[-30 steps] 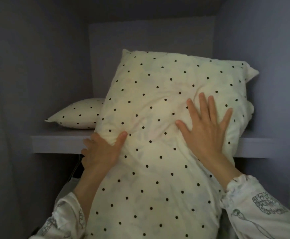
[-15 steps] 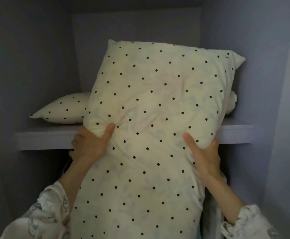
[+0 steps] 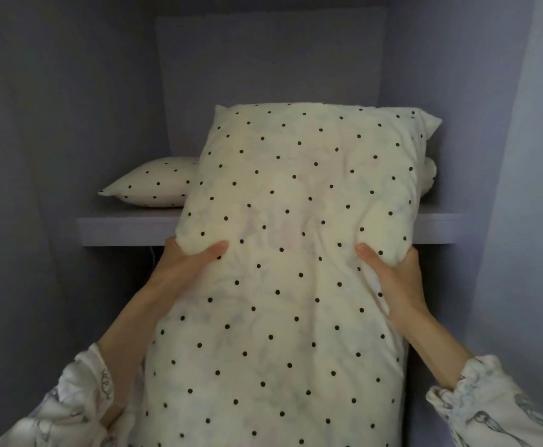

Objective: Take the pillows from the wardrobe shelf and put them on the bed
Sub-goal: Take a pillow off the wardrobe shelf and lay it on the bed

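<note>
A large cream pillow with black dots (image 3: 292, 240) stands on end in front of me, its top leaning toward the wardrobe shelf (image 3: 125, 229). My left hand (image 3: 188, 266) grips its left edge with the thumb on the front. My right hand (image 3: 393, 275) grips its right edge the same way. A second dotted pillow (image 3: 154, 183) lies flat on the shelf behind, mostly hidden; a bit of it shows at the right. The bed is out of view.
Grey wardrobe side walls stand close on the left (image 3: 54, 124) and right (image 3: 476, 124), with a back panel (image 3: 270, 66) behind the shelf. The space under the shelf is dark. A pale wall or door edge (image 3: 535, 221) runs down the far right.
My right hand moved from flat on the pillow's front to gripping its right edge. The pillow now sits lower and nearer in view, drawn out over the shelf edge.
</note>
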